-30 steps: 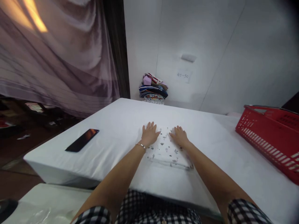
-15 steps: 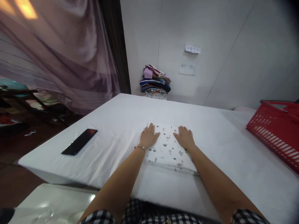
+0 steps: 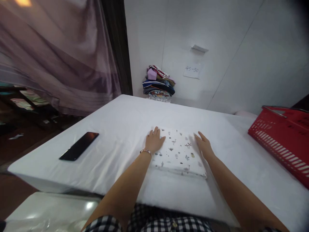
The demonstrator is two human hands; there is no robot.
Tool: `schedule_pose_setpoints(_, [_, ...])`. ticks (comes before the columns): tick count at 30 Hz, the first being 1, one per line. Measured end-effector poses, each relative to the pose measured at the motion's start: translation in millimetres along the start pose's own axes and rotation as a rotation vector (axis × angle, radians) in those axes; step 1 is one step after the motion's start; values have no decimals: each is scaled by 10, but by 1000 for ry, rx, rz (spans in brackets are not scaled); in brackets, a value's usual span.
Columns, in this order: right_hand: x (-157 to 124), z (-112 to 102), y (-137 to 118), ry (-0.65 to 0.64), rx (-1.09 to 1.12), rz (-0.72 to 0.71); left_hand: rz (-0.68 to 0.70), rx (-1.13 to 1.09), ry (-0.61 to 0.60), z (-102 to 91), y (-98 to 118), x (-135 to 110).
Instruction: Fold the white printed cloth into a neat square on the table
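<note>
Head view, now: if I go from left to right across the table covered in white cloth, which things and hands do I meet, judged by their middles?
Black rectangular phone → bare left hand with bracelet → folded white fabric with small printed motifs → bare right hand → red plastic basket with slotted sides.

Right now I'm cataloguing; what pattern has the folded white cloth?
Small plants and birds on the cloth, head view.
</note>
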State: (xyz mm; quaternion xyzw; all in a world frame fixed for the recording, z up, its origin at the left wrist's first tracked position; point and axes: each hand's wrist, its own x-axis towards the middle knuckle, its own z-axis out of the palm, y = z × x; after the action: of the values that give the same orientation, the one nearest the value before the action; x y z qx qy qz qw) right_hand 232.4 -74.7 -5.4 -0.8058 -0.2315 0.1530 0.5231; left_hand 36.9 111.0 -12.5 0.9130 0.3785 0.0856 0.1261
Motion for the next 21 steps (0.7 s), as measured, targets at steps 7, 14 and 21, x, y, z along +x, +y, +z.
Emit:
schedule_pose_setpoints(7, [-544, -343, 217, -114, 529, 376, 17, -20, 2, 16, -12, 14])
schedule_pose_setpoints(14, [-723, -319, -19, -346, 467, 541, 5, -19, 4, 14, -6, 10])
schedule_pose_setpoints(21, [-644, -236, -53, -419, 541, 484, 13, -6, 30, 11, -10, 5])
